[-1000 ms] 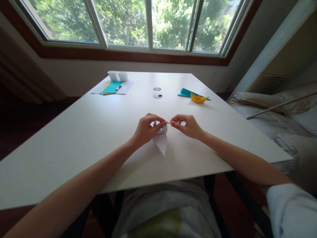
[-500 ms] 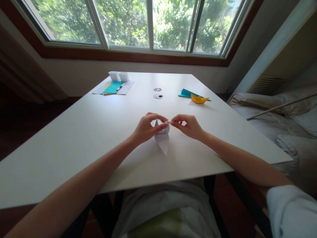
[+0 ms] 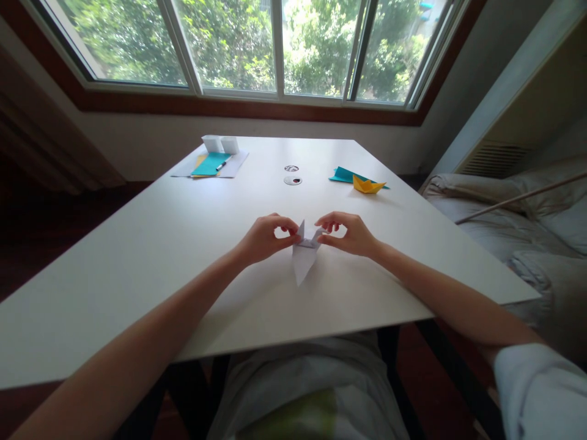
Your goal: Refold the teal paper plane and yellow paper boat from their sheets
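Observation:
A folded white paper crane [image 3: 303,261] is held just above the near middle of the table, one wing pointing down toward me. My left hand [image 3: 268,238] pinches its left side between thumb and fingers, beside an upright pointed tip. At the right, my right hand [image 3: 348,234] has thumb and fingertips closed around the thin bent point of the crane. The fingertips partly hide that point.
On the white table [image 3: 160,263], a yellow paper boat [image 3: 368,185] and a teal folded paper [image 3: 343,175] lie at the right. Far left are coloured sheets [image 3: 211,164], a pen [image 3: 224,162] and two white containers [image 3: 221,144]. Two round metallic discs [image 3: 292,180] sit mid-table.
My left hand has shifted left and now grips the crane's left side instead of reaching across its top. The crane has turned slightly, and my right hand has opened its curl a little.

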Motion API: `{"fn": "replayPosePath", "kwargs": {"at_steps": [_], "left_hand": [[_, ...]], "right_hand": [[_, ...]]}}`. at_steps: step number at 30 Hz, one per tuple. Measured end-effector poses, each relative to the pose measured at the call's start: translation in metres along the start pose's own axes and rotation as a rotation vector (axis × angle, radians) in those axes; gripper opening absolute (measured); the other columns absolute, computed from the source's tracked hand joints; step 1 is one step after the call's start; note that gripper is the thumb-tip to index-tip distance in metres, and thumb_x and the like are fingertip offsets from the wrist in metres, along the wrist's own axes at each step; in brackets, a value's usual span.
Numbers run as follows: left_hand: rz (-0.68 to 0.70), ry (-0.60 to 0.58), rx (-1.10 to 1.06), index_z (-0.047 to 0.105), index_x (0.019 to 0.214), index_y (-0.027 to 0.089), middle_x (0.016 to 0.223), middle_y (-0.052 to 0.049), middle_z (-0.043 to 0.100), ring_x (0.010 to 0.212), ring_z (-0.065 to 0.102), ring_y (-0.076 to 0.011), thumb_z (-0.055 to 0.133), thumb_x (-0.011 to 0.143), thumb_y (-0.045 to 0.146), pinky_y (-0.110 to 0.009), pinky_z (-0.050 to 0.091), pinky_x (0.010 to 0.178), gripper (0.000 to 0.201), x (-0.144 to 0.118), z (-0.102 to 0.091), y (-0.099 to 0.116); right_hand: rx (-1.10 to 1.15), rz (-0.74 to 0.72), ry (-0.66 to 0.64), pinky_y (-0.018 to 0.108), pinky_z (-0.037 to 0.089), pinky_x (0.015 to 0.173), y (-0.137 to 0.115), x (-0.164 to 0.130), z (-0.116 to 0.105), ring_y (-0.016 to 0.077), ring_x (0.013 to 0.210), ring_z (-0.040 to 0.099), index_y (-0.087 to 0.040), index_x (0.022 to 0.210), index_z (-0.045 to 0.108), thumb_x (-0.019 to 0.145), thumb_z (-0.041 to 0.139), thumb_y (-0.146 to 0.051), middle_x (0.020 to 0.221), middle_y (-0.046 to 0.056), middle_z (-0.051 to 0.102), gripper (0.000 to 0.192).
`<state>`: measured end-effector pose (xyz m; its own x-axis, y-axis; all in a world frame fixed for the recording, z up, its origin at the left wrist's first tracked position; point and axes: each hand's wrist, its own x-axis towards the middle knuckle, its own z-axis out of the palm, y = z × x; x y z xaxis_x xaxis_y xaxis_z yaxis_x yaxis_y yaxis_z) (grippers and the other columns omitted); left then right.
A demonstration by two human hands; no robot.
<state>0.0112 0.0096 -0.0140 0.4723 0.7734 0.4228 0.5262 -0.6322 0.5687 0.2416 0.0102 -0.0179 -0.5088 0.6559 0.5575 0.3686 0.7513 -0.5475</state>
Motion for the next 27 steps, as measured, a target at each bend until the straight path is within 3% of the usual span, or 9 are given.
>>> {"fn": "replayPosePath", "kwargs": {"at_steps": [6, 18, 22, 27], "left_hand": [[0.008, -0.043, 0.012, 0.066, 0.071, 0.02, 0.069, -0.001, 0.062, 0.065, 0.054, -0.0131, 0.064, 0.07, 0.034, -0.024, 0.042, 0.06, 0.014, 0.0, 0.0, 0.003], [0.012, -0.112, 0.028, 0.067, 0.073, 0.021, 0.071, -0.001, 0.064, 0.068, 0.056, -0.0139, 0.062, 0.071, 0.035, -0.023, 0.042, 0.06, 0.015, 0.001, -0.011, -0.004], [-0.182, -0.121, -0.016, 0.064, 0.069, 0.018, 0.065, -0.002, 0.064, 0.059, 0.055, -0.0131, 0.058, 0.073, 0.049, -0.022, 0.04, 0.053, 0.032, 0.002, -0.01, -0.003], [-0.507, -0.277, -0.259, 0.062, 0.054, 0.015, 0.044, -0.001, 0.053, 0.041, 0.047, -0.0109, 0.053, 0.073, 0.06, -0.022, 0.034, 0.043, 0.05, 0.0, -0.002, 0.007]], "right_hand": [[-0.019, 0.001, -0.098, 0.022, 0.044, 0.056, -0.005, 0.0, 0.004, 0.01, 0.061, 0.054, -0.018, 0.077, 0.063, 0.076, 0.062, -0.027, 0.071, 0.001, 0.062, 0.009], [-0.027, 0.017, -0.117, 0.022, 0.043, 0.055, -0.002, -0.001, -0.002, 0.0099, 0.059, 0.053, -0.018, 0.074, 0.062, 0.075, 0.061, -0.026, 0.067, 0.0, 0.062, 0.008], [-0.08, 0.019, -0.047, 0.022, 0.042, 0.055, -0.001, -0.001, -0.001, 0.0094, 0.056, 0.05, -0.018, 0.068, 0.059, 0.074, 0.061, -0.027, 0.063, -0.001, 0.059, 0.011], [-0.121, 0.0, 0.064, 0.023, 0.04, 0.054, -0.002, -0.002, 0.004, 0.0099, 0.056, 0.048, -0.019, 0.065, 0.055, 0.076, 0.06, -0.03, 0.061, -0.001, 0.056, 0.017]]}}
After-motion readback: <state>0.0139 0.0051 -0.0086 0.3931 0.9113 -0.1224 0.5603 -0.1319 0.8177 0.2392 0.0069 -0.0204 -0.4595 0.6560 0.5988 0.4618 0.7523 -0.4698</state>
